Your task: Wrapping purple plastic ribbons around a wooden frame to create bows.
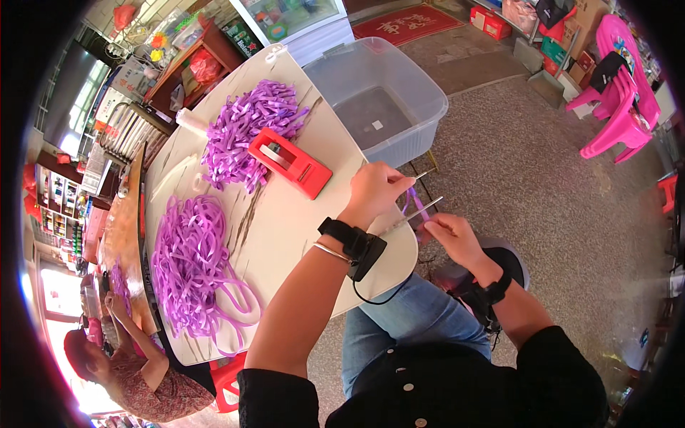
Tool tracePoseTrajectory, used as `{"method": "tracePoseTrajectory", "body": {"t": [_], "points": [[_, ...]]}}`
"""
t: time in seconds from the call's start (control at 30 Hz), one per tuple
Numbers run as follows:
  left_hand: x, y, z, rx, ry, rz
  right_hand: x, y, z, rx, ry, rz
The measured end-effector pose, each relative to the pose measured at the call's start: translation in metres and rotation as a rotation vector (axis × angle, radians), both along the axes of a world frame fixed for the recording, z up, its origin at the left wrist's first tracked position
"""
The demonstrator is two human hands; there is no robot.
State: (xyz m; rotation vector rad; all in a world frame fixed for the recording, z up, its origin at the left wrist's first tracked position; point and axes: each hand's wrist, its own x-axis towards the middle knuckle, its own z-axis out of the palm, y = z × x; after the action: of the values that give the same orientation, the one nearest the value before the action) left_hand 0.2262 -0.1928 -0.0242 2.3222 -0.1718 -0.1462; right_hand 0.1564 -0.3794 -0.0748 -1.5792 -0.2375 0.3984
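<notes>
Both my hands are at the table's right edge, working a purple ribbon (419, 205) beside two thin metal rods, one of them a light rod (431, 205). My left hand (377, 191) is closed in a pinch at the ribbon's upper part. The fingers of my right hand (458, 241) pinch its lower end. Whether the ribbon loops round a rod is too small to tell. On the table a red tape dispenser (291, 165) lies beside a heap of short looped purple ribbons (250, 128). A pile of long purple ribbon (189, 267) spreads nearer, left of my left forearm.
A clear plastic tub (421, 135) stands just past the pale marble-patterned table (285, 267). Another person (139, 371) sits at far left, holding purple ribbon by a wooden table (121, 235). Pink plastic chairs (624, 93) stand at the far right. A glass-door fridge (292, 21) is behind.
</notes>
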Motion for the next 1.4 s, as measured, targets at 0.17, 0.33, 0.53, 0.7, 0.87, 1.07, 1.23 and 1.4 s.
{"method": "tracePoseTrajectory", "body": {"t": [0.17,0.33,0.53,0.7,0.87,1.07,1.23,1.4], "points": [[0.001,0.002,-0.002,-0.009,0.006,0.003,-0.044,-0.031,0.016,-0.055,0.102,0.052],[0.002,0.001,0.000,0.027,0.068,0.016,-0.094,-0.059,0.041,-0.173,0.096,0.090],[0.005,0.002,0.000,0.062,0.110,0.022,-0.133,-0.078,0.054,-0.218,-0.215,0.160],[0.006,0.001,-0.002,0.064,0.119,0.025,-0.148,-0.088,0.056,-0.261,-0.314,0.131],[0.004,0.000,-0.001,0.059,0.111,0.026,-0.153,-0.095,0.055,-0.274,-0.440,0.036],[0.002,-0.001,0.002,0.043,0.104,0.034,-0.164,-0.101,0.047,-0.344,-0.411,-0.025],[0.000,-0.003,0.009,0.046,0.142,0.044,-0.168,-0.100,0.047,-0.332,-0.265,-0.061],[-0.002,-0.004,0.009,0.032,0.130,0.046,-0.168,-0.100,0.058,-0.328,-0.371,-0.015]]}}
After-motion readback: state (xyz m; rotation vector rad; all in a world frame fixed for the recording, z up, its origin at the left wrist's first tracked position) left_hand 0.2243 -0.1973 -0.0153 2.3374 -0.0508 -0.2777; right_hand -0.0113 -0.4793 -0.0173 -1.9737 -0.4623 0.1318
